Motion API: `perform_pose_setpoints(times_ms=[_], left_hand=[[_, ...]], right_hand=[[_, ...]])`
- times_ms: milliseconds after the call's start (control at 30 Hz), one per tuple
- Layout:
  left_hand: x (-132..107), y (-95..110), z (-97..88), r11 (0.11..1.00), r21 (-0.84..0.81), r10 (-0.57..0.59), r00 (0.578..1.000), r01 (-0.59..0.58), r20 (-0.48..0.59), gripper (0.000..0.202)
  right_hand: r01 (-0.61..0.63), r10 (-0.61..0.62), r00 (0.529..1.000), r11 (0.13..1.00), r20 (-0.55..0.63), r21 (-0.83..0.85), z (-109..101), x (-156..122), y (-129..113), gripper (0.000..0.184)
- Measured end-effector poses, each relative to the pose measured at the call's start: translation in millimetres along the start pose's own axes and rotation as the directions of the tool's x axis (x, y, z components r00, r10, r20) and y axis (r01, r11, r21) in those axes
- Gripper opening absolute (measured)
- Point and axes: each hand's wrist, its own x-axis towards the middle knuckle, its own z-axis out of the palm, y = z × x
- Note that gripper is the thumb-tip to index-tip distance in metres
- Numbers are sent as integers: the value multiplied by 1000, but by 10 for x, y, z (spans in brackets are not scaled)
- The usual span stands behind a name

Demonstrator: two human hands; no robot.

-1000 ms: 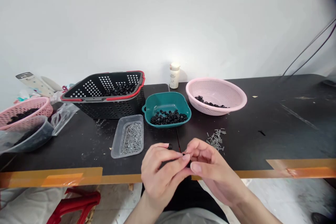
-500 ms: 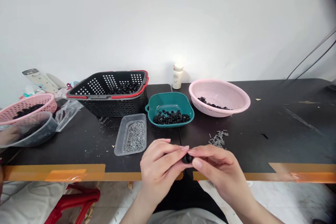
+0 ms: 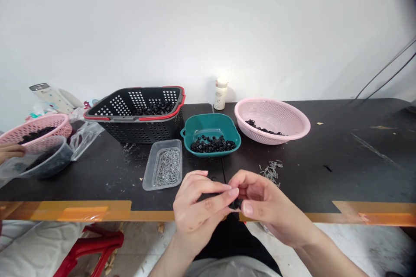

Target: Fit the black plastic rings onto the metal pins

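- Along the back of the black table (image 3: 341, 156), a black perforated basket with a red rim (image 3: 136, 132) holds a heap of black rings (image 3: 155, 108); a teal dish (image 3: 210, 120) just right of it holds more.
- Right of that dish, a pink colander (image 3: 276, 110) holds a few black rings (image 3: 261, 127), and a white bottle (image 3: 221, 94) stands behind them.
- Front of the teal dish, a clear plastic tray (image 3: 147, 173) holds grey metal pins (image 3: 167, 168); more pins (image 3: 271, 172) lie loose on the tabletop.
- At far left, a pink basket (image 3: 39, 125) and a clear bowl (image 3: 56, 156) hold dark pieces; another person's hand (image 3: 11, 151) is beside them.
- At lower centre, above the table's front edge, the right hand (image 3: 268, 203) pinches a small black piece (image 3: 236, 204) between thumb and fingers.
- Curled, the left hand (image 3: 203, 212) has its fingertips against the right hand's fingers; whether it touches the piece is hidden.
- That piece's long axis looks roughly level, though its exact direction is hard to tell.
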Motion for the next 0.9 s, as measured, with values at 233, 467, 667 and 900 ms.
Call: perform_pose_setpoints(times_ms=[233, 467, 667, 900], left_hand=[[36, -34, 4, 989, -118, -84, 995, 91, 61, 35], [147, -108, -85, 972, -202, -65, 960, 124, 274, 22], [97, -118, -42, 986, -160, -13, 985, 41, 174, 19], [78, -86, -21, 1000, -6, 21, 988, -20, 154, 23]], right_hand=[[80, -80, 997, 986, 7, -149, -27, -8, -2, 14], [90, -89, 996, 948, 18, -306, -2, -54, -14, 21], [100, -110, 993, 968, -32, -231, -2, -70, 80, 24], [354, -562, 802, 719, -201, -599, 10, -166, 142, 22]])
